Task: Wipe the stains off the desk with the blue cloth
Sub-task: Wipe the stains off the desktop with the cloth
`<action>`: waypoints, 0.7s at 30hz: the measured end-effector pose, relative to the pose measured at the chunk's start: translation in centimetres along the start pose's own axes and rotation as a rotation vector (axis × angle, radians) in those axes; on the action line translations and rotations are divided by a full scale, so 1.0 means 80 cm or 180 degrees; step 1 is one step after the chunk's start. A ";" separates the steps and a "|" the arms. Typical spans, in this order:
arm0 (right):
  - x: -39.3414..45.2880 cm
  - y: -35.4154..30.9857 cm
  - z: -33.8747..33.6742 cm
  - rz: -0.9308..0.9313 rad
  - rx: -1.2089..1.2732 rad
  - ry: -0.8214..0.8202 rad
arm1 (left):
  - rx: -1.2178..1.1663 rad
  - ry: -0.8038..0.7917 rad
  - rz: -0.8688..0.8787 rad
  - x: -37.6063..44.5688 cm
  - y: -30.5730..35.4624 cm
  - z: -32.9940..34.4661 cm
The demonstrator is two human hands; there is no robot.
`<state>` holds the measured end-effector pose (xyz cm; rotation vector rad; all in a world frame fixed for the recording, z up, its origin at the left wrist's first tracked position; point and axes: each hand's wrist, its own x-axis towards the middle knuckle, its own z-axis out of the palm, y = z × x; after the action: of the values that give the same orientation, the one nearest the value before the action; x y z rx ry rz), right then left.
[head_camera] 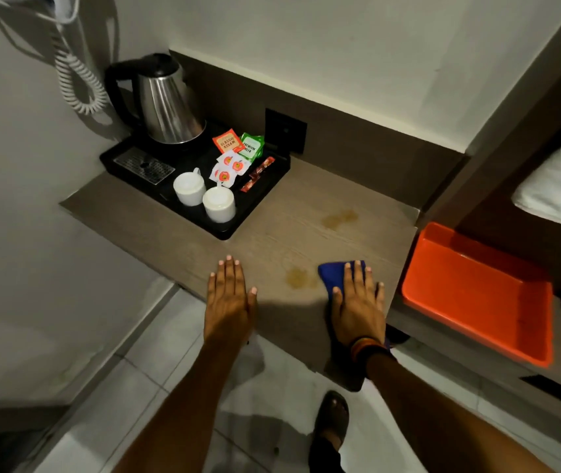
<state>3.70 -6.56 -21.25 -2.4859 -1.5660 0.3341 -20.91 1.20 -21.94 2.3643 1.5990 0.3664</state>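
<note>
Counter [306, 213]: wood-grain top running from centre left to centre right of the frame. Left hand [229, 297]: lower centre, laid flat on the counter's near edge, fingers spread, grip fully open and holding nothing. Right hand [357, 302]: lower centre right, palm down with fingers extended, pressing flat on the blue cloth [335, 276]; the grip is open, not curled around the fabric. Blue cloth: on the counter near its front edge, mostly under the right hand, its corner showing at the fingertips. Near stain [297, 277]: yellowish-brown blot between the two hands, just left of the cloth. Far stain [338, 218]: similar blot further up, centre of the frame, well apart from the cloth. Black tray [265, 186]: upper left of centre, carrying a steel kettle [166, 107], two white cups [204, 198] upside down and assorted sachets [238, 155]. Orange tray [477, 291]: right of the frame, on a lower shelf beside the counter. Coiled white cord [77, 80]: upper left, against the wall.
</note>
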 end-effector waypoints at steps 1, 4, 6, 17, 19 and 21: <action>0.019 -0.007 -0.003 0.0074 0.0056 -0.0078 | 0.0001 -0.0004 -0.0014 0.001 -0.002 0.001; 0.052 -0.040 -0.006 -0.0144 0.0018 -0.0170 | -0.0077 0.0015 -0.0053 0.005 -0.005 0.003; 0.036 -0.061 0.001 -0.0753 -0.0082 -0.0232 | -0.0087 -0.0022 -0.0059 0.006 -0.004 0.001; 0.052 -0.039 -0.004 -0.0361 0.0017 -0.0210 | -0.0141 -0.0028 -0.0089 0.006 -0.009 0.000; 0.061 -0.075 0.005 -0.0580 -0.0018 -0.0337 | -0.0187 0.0002 -0.0065 0.007 -0.010 0.000; 0.046 -0.103 0.013 -0.0961 -0.0123 -0.0398 | -0.0174 -0.0034 -0.0034 0.007 -0.010 -0.002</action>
<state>-2.19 0.37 -20.36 -2.2456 -1.9806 0.4211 -21.48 2.03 -22.01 2.3125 1.5762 0.3896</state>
